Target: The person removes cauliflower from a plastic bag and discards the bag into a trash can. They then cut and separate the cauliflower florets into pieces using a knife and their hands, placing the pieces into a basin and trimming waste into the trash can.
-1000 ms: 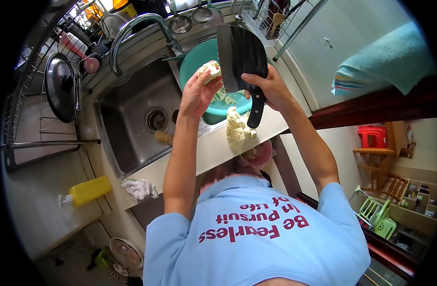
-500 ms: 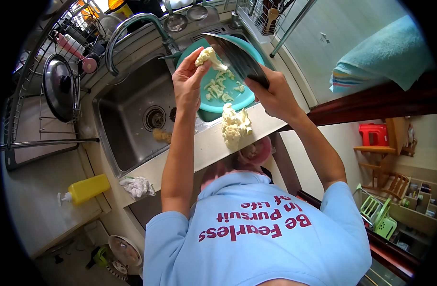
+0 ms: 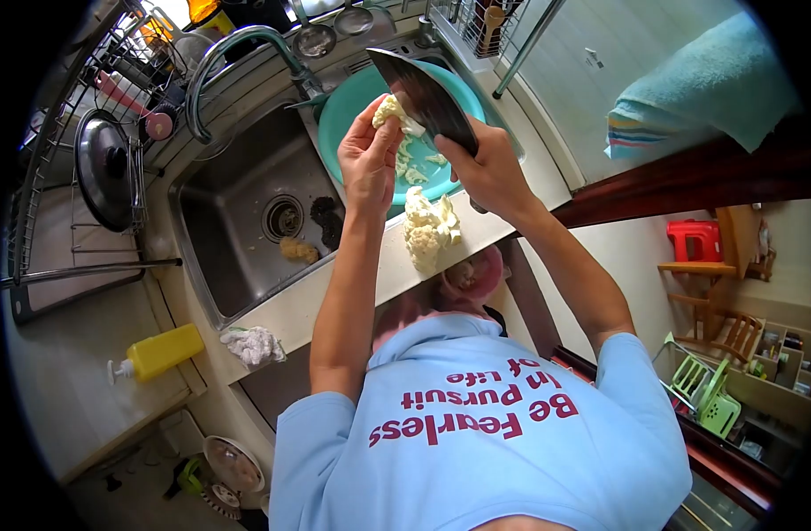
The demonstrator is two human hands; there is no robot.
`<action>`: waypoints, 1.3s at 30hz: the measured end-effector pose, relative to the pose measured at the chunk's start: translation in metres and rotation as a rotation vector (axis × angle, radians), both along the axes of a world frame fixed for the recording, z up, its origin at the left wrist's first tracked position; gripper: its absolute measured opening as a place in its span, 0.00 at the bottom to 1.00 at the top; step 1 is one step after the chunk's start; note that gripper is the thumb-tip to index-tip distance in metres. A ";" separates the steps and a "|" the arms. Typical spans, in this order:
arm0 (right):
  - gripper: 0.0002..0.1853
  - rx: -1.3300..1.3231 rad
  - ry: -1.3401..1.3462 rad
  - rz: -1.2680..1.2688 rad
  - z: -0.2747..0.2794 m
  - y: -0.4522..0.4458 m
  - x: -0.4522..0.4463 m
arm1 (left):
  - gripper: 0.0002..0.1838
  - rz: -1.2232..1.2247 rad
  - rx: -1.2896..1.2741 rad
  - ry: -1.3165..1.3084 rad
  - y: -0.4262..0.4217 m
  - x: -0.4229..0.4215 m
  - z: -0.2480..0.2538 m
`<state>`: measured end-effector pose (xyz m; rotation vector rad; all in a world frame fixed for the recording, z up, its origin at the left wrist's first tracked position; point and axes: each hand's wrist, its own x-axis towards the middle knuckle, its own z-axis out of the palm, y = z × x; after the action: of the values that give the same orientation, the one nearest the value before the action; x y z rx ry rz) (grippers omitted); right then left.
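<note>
Over a turquoise basin [image 3: 334,115], my left hand [image 3: 370,164] pinches a cauliflower floret [image 3: 390,111] between thumb and fingers. My right hand [image 3: 489,168] is closed around the handle of a broad-bladed kitchen knife [image 3: 423,97]. The blade slants up and away to the left, its edge close beside the floret's stem; whether they touch I cannot tell. Several cut cauliflower pieces [image 3: 414,175] lie in the bottom of the basin, partly hidden by my hands. A larger chunk of cauliflower [image 3: 430,230] rests on the counter edge in front of the basin.
Left of the basin is a steel sink [image 3: 237,239] with a faucet [image 3: 246,35] arching over it. A yellow bottle [image 3: 166,352] and a crumpled cloth [image 3: 253,346] sit at left. Below the counter edge shows a pink bowl [image 3: 472,276]. A blue towel [image 3: 697,93] hangs at right.
My left hand has moved right and slightly down with the floret. The knife has shifted a little left and up, so blade and floret are closer together.
</note>
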<state>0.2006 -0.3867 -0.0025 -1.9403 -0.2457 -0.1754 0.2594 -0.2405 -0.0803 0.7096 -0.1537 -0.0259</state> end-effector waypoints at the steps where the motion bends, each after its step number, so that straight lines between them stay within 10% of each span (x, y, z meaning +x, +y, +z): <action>1: 0.18 0.001 0.001 -0.001 -0.003 0.001 0.001 | 0.19 -0.016 -0.004 -0.008 0.000 0.000 -0.002; 16: 0.15 0.162 -0.136 -0.028 -0.039 0.015 0.029 | 0.19 -0.053 0.061 0.007 -0.002 0.010 -0.012; 23: 0.13 0.213 0.038 -0.040 -0.039 0.004 0.036 | 0.17 -0.203 0.560 0.047 0.019 0.035 -0.011; 39: 0.22 0.063 0.023 -0.036 -0.028 0.010 0.032 | 0.13 -0.022 0.028 0.153 0.017 0.042 -0.036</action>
<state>0.2322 -0.3764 -0.0306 -1.8841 -0.1887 -0.1825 0.3018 -0.2233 -0.1161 0.7308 -0.0151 -0.1033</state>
